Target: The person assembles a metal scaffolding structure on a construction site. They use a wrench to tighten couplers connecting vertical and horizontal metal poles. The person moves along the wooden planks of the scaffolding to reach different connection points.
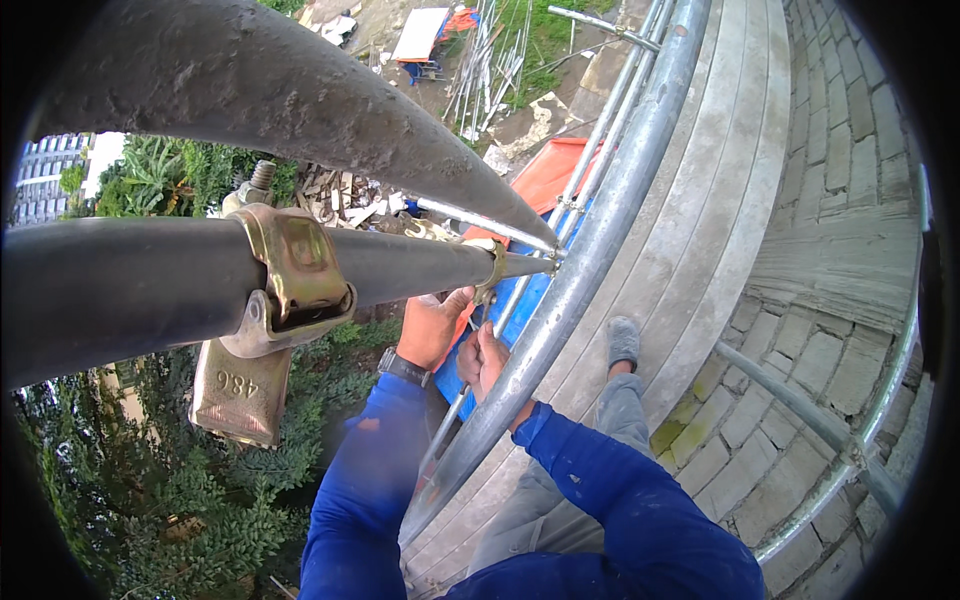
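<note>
A dark scaffold pipe (400, 262) runs from the left edge to the railing in the middle. Around it sits a brassy scaffold clamp (487, 262), partly hidden at its underside. My left hand (430, 327), with a watch at the wrist, has its fingers bent against the clamp's lower part. Just right of and below it, my right hand (482, 362) is closed, thumb up, beneath the clamp; what lies in its fingers is too small to make out. Closer to me, a second scaffold clamp (295, 275) wraps the same pipe, its lower half hanging down.
A curved metal railing tube (610, 225) passes beside my right forearm. My foot (622, 343) stands on grey planks (690, 250) next to a block wall (830, 130). A thick crusted pipe (300, 90) crosses above. Far below lie trees (210, 480), debris (350, 200) and orange-blue tarps (560, 170).
</note>
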Demonstrator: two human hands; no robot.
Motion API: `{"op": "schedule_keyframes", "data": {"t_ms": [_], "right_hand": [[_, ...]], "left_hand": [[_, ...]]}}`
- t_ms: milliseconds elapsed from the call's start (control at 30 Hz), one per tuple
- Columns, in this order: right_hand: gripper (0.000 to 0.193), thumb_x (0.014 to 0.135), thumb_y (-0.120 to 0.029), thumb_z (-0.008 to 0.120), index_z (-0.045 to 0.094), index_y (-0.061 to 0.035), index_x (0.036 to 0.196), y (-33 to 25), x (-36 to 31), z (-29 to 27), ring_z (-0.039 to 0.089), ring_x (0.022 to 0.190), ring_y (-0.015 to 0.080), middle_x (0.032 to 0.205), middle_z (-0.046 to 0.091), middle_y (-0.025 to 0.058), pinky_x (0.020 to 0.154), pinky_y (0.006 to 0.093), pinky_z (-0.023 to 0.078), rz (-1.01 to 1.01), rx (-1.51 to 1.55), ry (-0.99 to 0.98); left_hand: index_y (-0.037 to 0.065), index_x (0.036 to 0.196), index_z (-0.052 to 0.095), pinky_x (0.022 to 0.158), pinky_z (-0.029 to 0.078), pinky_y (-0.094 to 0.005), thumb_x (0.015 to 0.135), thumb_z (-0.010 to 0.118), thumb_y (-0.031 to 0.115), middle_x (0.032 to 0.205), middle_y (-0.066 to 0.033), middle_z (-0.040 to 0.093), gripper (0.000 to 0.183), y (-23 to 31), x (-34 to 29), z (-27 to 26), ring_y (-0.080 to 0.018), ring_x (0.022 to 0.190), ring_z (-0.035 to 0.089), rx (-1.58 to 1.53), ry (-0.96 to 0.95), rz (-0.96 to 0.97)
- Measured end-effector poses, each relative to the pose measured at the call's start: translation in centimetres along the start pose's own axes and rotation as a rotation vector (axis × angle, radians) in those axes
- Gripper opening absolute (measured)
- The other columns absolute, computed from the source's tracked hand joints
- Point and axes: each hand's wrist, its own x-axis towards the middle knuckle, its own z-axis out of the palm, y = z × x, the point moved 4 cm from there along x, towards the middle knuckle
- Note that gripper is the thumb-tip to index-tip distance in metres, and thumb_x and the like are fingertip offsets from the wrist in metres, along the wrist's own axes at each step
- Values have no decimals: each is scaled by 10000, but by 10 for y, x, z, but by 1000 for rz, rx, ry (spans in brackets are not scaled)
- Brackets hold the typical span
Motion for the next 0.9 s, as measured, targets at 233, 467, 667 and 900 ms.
{"op": "schedule_keyframes", "data": {"t_ms": [233,467,667,900], "right_hand": [[603,1107,-608,348,397,-144,725,-16,0,-29,294,571,84,623,305,-42,560,291,269,-87,-381,194],[550,1065,-568,494,522,-83,807,-63,31,-73,438,739,134,751,443,-12,681,353,393,-396,-857,52],[577,1059,-579,509,586,-38,872,-97,36,-62,505,754,190,768,516,66,733,431,432,-383,-1062,-155],[531,996,-539,601,643,-24,873,-114,63,-66,554,722,293,757,568,127,653,475,409,-843,-1289,-195]], "left_hand": [[-20,1309,626,953,493,-340,983,738,179,1239,-88,694,398,-12,3,-6,-182,1099,625,33,-16,-22],[-40,1218,689,944,506,-367,964,765,213,1179,-143,734,366,-20,5,-3,-219,1058,661,-77,44,7],[-48,1220,686,963,495,-372,966,758,210,1184,-150,727,369,-17,6,-4,-225,1073,653,-51,32,9],[-27,1176,680,765,512,-320,967,764,221,1016,-53,703,335,-18,0,-5,-152,863,615,-56,42,21]]}}
